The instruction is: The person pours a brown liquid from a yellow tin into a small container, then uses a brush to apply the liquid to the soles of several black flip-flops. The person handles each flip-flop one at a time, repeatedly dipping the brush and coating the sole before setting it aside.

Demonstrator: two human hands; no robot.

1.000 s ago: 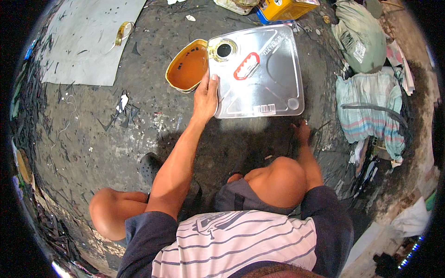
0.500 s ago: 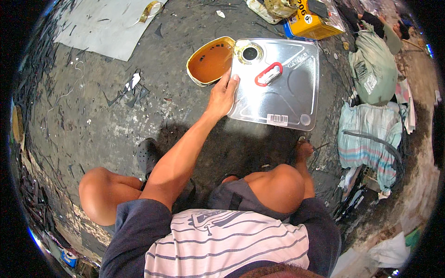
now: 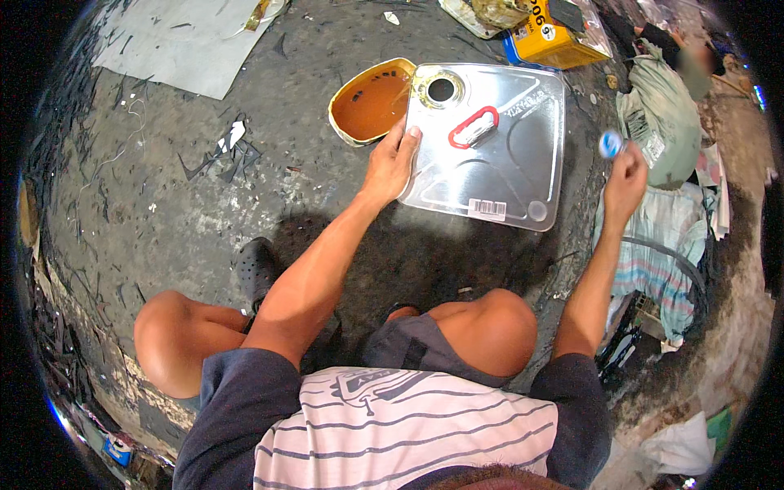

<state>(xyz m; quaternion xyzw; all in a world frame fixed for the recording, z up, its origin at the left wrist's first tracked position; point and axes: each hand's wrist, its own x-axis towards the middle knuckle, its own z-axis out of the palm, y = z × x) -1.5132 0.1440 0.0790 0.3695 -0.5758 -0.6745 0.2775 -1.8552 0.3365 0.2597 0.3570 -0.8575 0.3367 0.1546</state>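
Observation:
A square metal can [image 3: 482,175] stands before me, its silver top facing up. That top has an uncovered round hole [image 3: 441,90] at the far left corner and a red-edged handle [image 3: 474,127] near the middle. My left hand [image 3: 390,166] is closed on the can's left edge, thumb on top and fingers hidden below. Off to the right, my right hand [image 3: 626,175] is raised and pinches a small round blue-and-white cap [image 3: 611,144], slightly blurred. Touching or just beside the can's far left side is a cut-open container [image 3: 336,122] with orange-brown liquid [image 3: 371,104] in it.
Farther off stands a yellow can [image 3: 563,49] beside a crumpled bag. Pale green sacks [image 3: 665,122] and a bluish woven sack [image 3: 653,253] line the right side. A grey sheet [image 3: 180,49] lies far left. Dark scraps [image 3: 233,155] litter the floor.
My right hand has come into view on the right with the cap in its fingers. My left hand and the can are nearly where they were.

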